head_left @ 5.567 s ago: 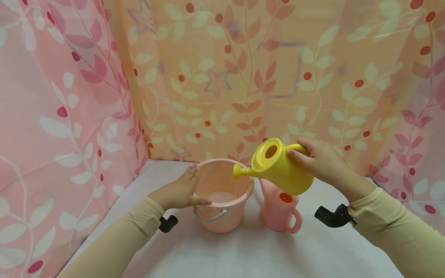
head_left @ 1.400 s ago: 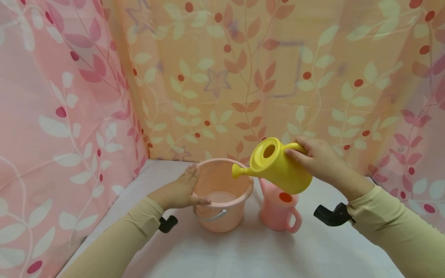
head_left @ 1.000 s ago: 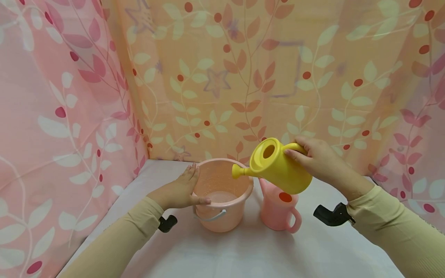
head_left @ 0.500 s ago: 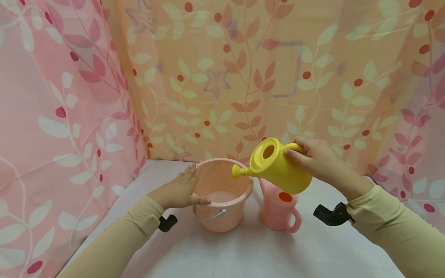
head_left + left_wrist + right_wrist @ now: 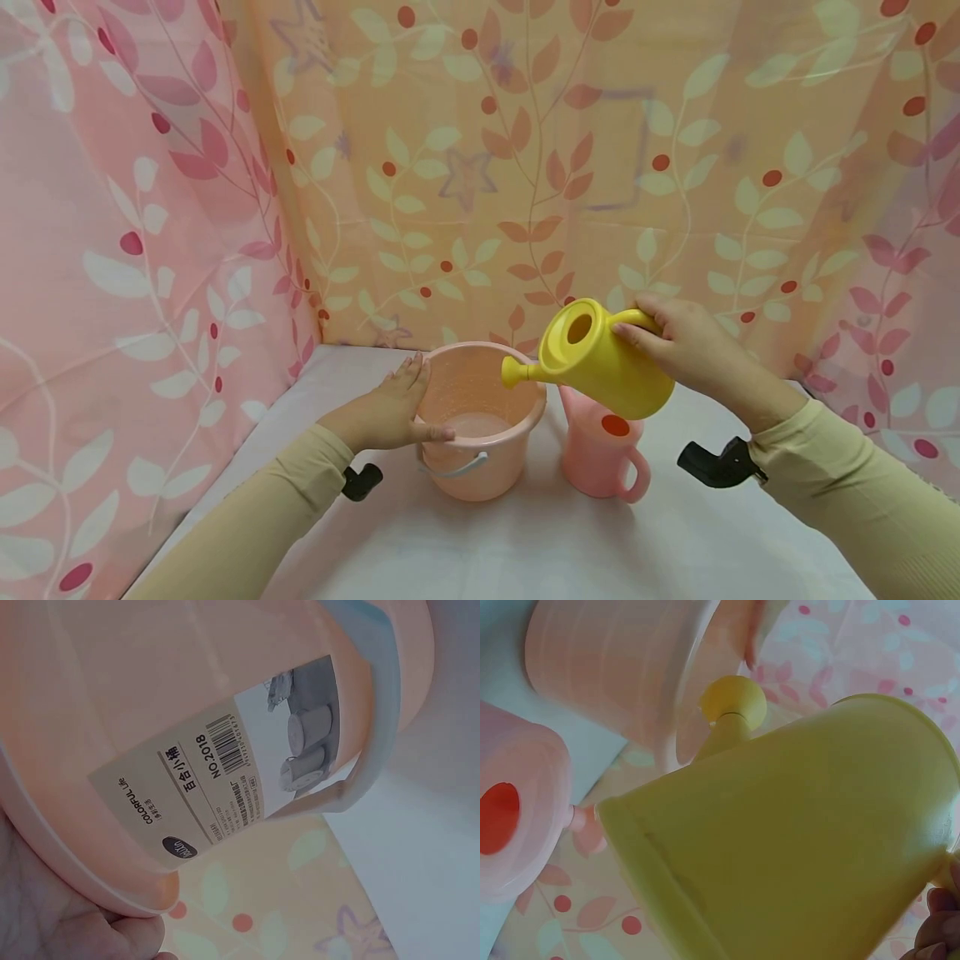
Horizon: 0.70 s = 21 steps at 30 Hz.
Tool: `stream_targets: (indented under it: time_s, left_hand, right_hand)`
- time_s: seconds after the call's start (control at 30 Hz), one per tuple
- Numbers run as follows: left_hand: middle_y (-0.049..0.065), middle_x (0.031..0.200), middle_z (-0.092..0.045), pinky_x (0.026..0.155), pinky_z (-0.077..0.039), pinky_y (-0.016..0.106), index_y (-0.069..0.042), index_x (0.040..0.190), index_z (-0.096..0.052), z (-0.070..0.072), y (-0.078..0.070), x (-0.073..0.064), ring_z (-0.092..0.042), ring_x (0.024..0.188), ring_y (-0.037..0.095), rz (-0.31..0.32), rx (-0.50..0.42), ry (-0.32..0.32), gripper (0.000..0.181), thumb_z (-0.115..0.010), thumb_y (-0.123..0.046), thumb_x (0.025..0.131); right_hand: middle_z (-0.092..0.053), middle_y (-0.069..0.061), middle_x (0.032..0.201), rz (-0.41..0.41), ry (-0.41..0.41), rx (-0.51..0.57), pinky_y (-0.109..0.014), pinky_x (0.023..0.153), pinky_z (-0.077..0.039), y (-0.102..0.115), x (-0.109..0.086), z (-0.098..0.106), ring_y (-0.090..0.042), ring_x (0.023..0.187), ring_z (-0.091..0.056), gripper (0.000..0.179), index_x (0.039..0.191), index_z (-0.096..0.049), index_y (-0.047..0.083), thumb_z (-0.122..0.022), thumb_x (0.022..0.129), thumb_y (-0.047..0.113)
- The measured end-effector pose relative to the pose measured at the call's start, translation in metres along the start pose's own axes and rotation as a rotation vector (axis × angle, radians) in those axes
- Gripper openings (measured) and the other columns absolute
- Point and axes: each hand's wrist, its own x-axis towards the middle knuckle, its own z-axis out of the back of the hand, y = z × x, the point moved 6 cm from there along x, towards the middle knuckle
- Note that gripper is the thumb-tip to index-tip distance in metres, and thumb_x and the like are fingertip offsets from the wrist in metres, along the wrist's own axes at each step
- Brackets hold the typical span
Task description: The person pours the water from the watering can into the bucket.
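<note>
My right hand (image 5: 693,350) grips the handle of a yellow watering can (image 5: 618,367), held tilted in the air. Its round spout head (image 5: 515,372) points left and overlaps the right side of a peach bucket's opening. In the right wrist view, fingers (image 5: 941,919) curl at the handle by the can's edge. My left hand (image 5: 382,412) rests on the left rim of the bucket (image 5: 480,467), fingers straight along it and thumb laid over the front rim. A printed label (image 5: 225,765) shows on the bucket in the left wrist view. No stream shows at the spout.
A pink watering can (image 5: 596,458) with a red opening stands just right of the bucket, partly below the yellow one. The bucket's pale handle (image 5: 457,472) hangs at its front. White cloth (image 5: 480,558) covers the table; leaf-patterned curtains (image 5: 465,208) enclose the back and sides.
Over these seconds the yellow watering can has shifted only very slightly left. Both hands, the bucket and the pink watering can stay practically where they were.
</note>
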Motion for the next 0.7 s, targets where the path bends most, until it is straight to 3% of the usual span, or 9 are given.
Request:
stream_targets:
  time_s: [0.7]
  left_hand:
    - [0.024,0.15,0.002,0.109,-0.009,0.05,0.008,0.143,-0.005,-0.0005,-0.0002,0.0002,0.0,0.138,0.034,0.001,0.001,0.003,0.117,-0.045,-0.076,0.073]
  right_hand:
    - [-0.048,-0.001,0.065,0.028,-0.007,-0.007,-0.029,0.055,-0.042,0.0004,-0.0003,0.0,-0.018,0.064,-0.047,0.024,0.081,-0.054,0.011,-0.059,0.089,0.034]
